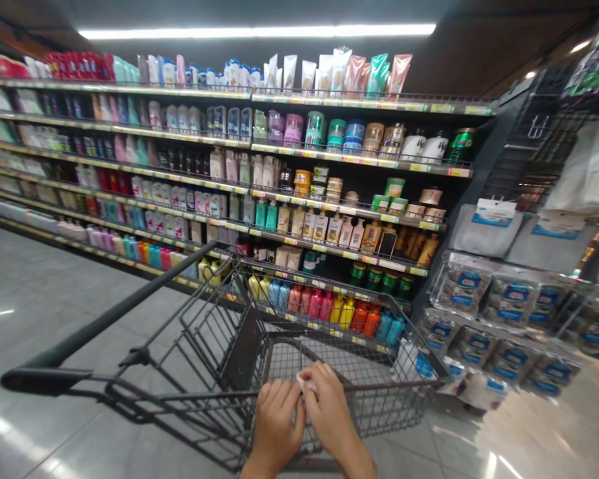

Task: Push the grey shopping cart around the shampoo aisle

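Observation:
My left hand (278, 420) and my right hand (329, 414) are close together at the near side rim of a dark metal shopping cart (379, 386). A small white piece (307, 384), perhaps crumpled paper or tissue, shows between them, pinched in my right fingers. The fingers of my left hand are curled in beside it, over the line of the rim. What they grip, if anything, is hidden. Inside the cart, the wire mesh floor shows behind my hands. The cart's black handle (124, 313) stretches out at the left.
Long store shelves (329, 249) full of bottles, jars and tubes run behind the cart. At right, packaged goods (512, 296) hang on a rack beside the cart's front end. Grey floor tiles (70, 286) lie to the left.

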A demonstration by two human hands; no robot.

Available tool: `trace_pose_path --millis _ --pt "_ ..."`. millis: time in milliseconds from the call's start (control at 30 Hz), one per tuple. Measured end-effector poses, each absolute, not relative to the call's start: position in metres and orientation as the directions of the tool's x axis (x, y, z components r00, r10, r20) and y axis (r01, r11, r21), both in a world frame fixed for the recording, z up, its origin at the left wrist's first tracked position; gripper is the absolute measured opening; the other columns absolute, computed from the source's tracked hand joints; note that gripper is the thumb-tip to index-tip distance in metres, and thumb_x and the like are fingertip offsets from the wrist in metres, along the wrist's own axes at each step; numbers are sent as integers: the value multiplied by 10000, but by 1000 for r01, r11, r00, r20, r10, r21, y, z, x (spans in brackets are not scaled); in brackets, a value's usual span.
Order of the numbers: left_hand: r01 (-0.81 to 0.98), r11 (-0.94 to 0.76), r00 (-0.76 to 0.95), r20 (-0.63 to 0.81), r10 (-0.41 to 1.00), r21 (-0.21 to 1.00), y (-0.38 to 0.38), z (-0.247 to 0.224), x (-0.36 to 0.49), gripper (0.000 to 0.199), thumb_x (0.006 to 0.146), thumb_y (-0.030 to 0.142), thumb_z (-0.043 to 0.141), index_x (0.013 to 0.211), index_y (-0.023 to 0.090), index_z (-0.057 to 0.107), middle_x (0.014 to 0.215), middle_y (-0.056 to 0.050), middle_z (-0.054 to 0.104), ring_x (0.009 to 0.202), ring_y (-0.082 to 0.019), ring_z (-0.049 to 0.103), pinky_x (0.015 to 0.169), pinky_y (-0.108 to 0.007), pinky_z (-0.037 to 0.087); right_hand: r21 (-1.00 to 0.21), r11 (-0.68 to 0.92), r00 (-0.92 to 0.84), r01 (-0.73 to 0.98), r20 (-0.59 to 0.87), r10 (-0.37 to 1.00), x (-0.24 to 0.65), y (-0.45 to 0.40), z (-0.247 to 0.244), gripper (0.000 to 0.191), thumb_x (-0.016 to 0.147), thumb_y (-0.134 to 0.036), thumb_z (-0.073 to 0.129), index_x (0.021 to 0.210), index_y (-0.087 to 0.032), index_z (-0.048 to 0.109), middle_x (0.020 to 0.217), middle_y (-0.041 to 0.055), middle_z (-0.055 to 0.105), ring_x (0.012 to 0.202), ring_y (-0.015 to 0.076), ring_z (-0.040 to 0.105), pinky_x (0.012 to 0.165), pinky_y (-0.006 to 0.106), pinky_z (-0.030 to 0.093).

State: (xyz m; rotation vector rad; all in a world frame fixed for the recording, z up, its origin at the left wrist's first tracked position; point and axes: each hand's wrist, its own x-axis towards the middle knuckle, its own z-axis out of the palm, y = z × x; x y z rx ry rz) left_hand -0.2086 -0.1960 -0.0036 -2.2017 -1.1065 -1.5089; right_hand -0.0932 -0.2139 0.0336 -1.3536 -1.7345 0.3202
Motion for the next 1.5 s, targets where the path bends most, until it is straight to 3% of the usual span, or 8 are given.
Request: trace_pose_path --millis 200,367,700,1033,1233,1500 --pt "687 -696 189 873 450 210 -200 -7 -212 217 891 167 414 915 175 630 738 -28 641 734 -174 536 764 -326 352 -429 347 -91 834 513 854 -61 -220 29 218 748 -19 432 754 -206 544 758 2 564 789 177 489 780 312 323" --pt "699 -692 212 872 442 181 -198 -6 -212 151 899 265 506 888 187 635 716 -11 643 705 -159 525 730 -304 353 -397 302 -66 867 509 858 -22 -226 22 188 757 -41 423 719 -200 516 715 -6 537 758 167 483 736 302 318" --pt "703 -699 245 878 411 131 -198 -3 -211 127 897 240 537 867 194 651 671 13 638 644 -124 530 686 -288 343 -403 261 -12 877 524 851 54 -237 1 184 786 -123 408 722 -213 555 727 9 582 757 180 522 736 316 367" --pt "702 -702 270 867 419 120 -201 -3 -213 138 893 277 547 866 201 659 668 10 639 646 -127 536 682 -291 344 -417 77 175 906 531 829 113 -250 -4 190 795 -228 413 674 -222 559 702 32 601 753 206 546 728 332 389" --pt "706 -695 249 870 426 138 -202 -2 -212 128 887 276 557 854 207 659 667 11 640 645 -126 550 697 -293 353 -464 -12 283 886 520 806 109 -250 -6 188 771 -227 408 625 -231 526 668 35 585 739 209 535 715 329 381" --pt "704 -704 284 871 401 94 -204 -4 -217 97 879 273 574 881 209 647 696 9 657 672 -135 546 709 -297 348 -595 41 287 803 446 848 65 -256 4 171 776 -211 434 655 -222 554 720 27 607 783 208 538 751 322 374"
